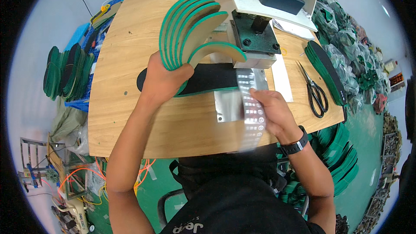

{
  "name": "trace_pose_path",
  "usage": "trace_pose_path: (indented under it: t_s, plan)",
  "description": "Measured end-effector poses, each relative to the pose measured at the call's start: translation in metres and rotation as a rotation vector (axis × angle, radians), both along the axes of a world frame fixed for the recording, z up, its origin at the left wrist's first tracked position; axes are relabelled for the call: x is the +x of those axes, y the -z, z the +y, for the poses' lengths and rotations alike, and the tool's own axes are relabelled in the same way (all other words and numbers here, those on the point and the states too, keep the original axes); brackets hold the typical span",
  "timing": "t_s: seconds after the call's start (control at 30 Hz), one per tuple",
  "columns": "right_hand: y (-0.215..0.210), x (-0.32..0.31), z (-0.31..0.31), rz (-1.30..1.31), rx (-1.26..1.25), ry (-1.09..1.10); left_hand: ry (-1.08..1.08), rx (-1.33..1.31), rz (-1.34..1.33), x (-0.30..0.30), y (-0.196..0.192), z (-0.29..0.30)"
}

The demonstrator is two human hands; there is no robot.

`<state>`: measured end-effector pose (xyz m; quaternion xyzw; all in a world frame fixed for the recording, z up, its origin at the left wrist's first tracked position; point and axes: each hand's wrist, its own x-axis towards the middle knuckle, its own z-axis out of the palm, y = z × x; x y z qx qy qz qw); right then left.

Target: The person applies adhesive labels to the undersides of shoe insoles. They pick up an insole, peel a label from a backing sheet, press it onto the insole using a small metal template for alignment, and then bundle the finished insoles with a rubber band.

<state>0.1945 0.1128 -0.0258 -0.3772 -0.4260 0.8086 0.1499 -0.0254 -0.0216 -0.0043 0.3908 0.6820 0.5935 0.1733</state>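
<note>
My left hand (161,79) is wrapped round the lower end of a fanned bunch of insoles (178,32), beige-faced with green edges. The lowest one of them curls away to the right toward the press block. Below the bunch a black insole (212,76) with a green edge lies flat on the table, its right end under a strip. That clear strip of transfer film (253,119), printed with rows of small white marks, is pinched in my right hand (276,112). Its lower end hangs blurred toward the table's front edge. A metal plate (226,104) sits beside it.
A press (256,32) with a dark bolted block stands at the back of the wooden table (117,104). Black-handled scissors (315,93) and stacked insoles (325,71) lie on the right. More insole stacks (67,71) sit left. Bagged goods (346,47) pile up at the far right.
</note>
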Motion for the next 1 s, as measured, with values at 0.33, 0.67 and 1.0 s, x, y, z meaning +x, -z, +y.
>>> trace_pose_path:
  t_s: [0.33, 0.67, 1.0]
  plan:
    - [-0.004, -0.014, -0.003, -0.015, 0.002, -0.043, 0.010, 0.000, 0.101, 0.002, -0.001, 0.003]
    - [0.005, -0.010, 0.006, -0.040, 0.001, -0.104, 0.011, -0.078, 0.132, 0.002, 0.000, 0.003]
    - [0.006, -0.006, 0.006, -0.117, 0.174, -0.058, 0.238, -0.301, 0.349, 0.014, -0.006, 0.011]
